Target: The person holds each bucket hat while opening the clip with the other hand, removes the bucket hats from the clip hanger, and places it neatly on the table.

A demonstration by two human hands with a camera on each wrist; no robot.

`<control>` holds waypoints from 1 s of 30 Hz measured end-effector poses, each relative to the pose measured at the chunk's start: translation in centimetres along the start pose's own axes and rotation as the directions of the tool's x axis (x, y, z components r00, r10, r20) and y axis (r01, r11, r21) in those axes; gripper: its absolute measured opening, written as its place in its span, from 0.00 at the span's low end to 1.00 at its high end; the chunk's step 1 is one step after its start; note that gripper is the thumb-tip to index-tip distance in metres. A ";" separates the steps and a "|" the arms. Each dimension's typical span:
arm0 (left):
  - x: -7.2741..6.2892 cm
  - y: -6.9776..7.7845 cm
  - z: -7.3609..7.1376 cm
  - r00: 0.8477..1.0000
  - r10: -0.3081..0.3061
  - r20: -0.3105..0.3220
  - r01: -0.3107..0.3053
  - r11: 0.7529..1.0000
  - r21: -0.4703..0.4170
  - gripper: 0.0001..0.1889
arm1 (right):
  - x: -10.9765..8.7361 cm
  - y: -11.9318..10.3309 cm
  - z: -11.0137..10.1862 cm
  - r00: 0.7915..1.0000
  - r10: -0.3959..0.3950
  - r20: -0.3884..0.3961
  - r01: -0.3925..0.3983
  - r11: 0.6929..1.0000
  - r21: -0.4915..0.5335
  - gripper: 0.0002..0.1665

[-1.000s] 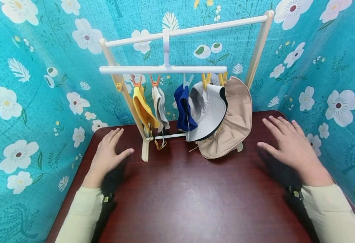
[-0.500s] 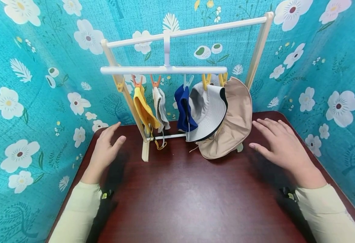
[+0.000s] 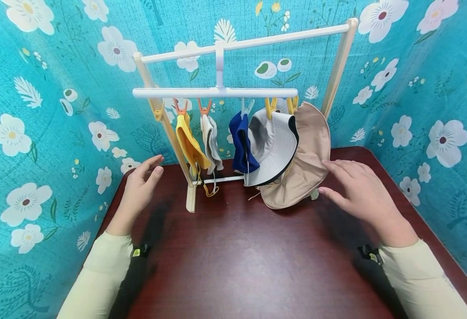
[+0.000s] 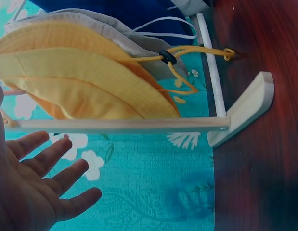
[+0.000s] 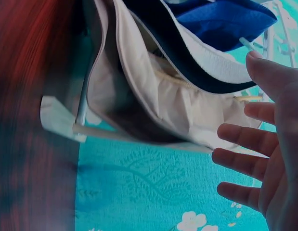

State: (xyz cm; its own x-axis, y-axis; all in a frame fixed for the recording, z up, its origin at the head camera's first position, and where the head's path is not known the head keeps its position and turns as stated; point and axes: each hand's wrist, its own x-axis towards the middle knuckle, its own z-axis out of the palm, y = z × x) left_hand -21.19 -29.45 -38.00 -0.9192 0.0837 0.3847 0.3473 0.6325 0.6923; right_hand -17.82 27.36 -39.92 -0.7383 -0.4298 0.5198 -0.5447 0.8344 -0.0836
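My left hand (image 3: 137, 190) hovers left of a wooden rack, fingers spread in the left wrist view and holding nothing. Nearest to it hangs a yellow hat (image 3: 190, 144) with a cord. My right hand (image 3: 357, 195) is beside the beige wide-brimmed hat (image 3: 311, 155), its fingers loosely extended; whether a fingertip touches the brim I cannot tell. Between these hang a light grey hat (image 3: 211, 141), a blue hat (image 3: 243, 144) and a grey bucket hat (image 3: 279, 141) with a dark underside. Orange, pale blue and yellow clips (image 3: 271, 106) hold the hats under a white hanger bar (image 3: 217, 92).
The rack's top rail (image 3: 281, 35) carries the hanger's hook. Its wooden posts (image 3: 339, 71) and foot (image 3: 191, 198) stand on a dark red table (image 3: 249, 257). A floral turquoise cloth (image 3: 49, 124) surrounds the table's back and sides.
My right hand has moved left, up to the beige hat's edge. The left hand has drawn slightly left, its fingers bending a little. The hats and rack look unchanged.
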 end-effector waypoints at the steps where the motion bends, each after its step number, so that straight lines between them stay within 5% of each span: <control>1: 0.1 0.1 0.1 1.000 -0.005 -0.002 0.005 1.000 -0.013 0.24 | 0.1 -0.2 0.1 1.000 -0.010 -0.003 0.010 1.000 0.003 0.49; 12: 1.1 1.8 -0.1 0.997 -0.075 -0.028 0.074 0.997 -0.032 0.25 | 1.5 -2.7 1.3 0.989 -0.124 -0.082 0.127 0.991 0.035 0.37; 21: 2.0 4.1 -0.8 0.995 -0.092 -0.033 0.090 0.994 -0.062 0.28 | 2.5 -4.6 1.6 0.984 -0.150 -0.100 0.156 0.986 0.059 0.36; 30: 4.1 5.8 -1.2 0.991 -0.076 -0.110 0.069 0.995 -0.068 0.30 | 2.8 -5.7 1.3 0.985 -0.141 -0.100 0.146 0.988 0.047 0.33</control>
State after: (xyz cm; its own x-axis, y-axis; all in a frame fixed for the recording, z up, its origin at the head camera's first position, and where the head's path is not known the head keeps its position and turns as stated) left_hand -22.67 -26.35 -31.68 -0.9172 -0.0500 0.3954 0.2946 0.5831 0.7571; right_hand -17.31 20.93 -39.12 -0.6108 -0.5063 0.6087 -0.6648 0.7456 -0.0469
